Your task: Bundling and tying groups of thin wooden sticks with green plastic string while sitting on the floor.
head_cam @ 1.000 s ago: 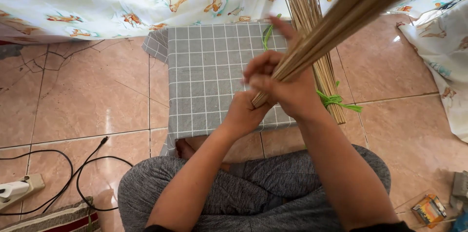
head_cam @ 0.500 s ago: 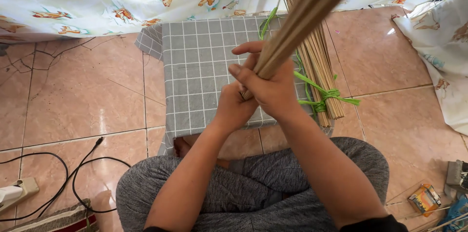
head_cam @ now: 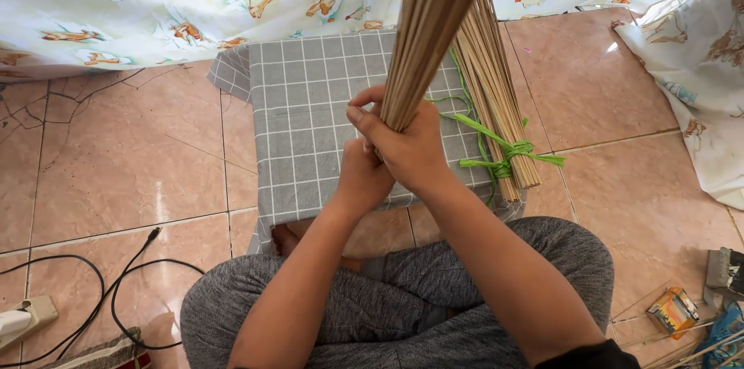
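Sitting cross-legged on the pinkish-brown tiled floor (head_cam: 116,167), the person grips a thick bundle of thin straw-coloured sticks (head_cam: 430,24) with both hands. The right hand (head_cam: 407,144) is wrapped tight around the lower end of this bundle, fingers closed on it. The left hand (head_cam: 363,179) sits just under and behind the right one, touching it; its fingers are mostly hidden, so I cannot tell if they close on the sticks.

The held bundle rises from the hands toward the camera, above the grey cloth with a white grid pattern (head_cam: 302,121) that lies spread on the floor. On the right edge of this cloth rests a second bundle of similar sticks (head_cam: 496,98), tied near its lower end with a bright green string (head_cam: 504,152). Beyond the cloth hangs a white fabric printed with animals (head_cam: 155,5). Left of the cloth, well apart, a black cable (head_cam: 116,291) curls on the tiles. Far to the right of the cloth lies a small orange box (head_cam: 670,311).
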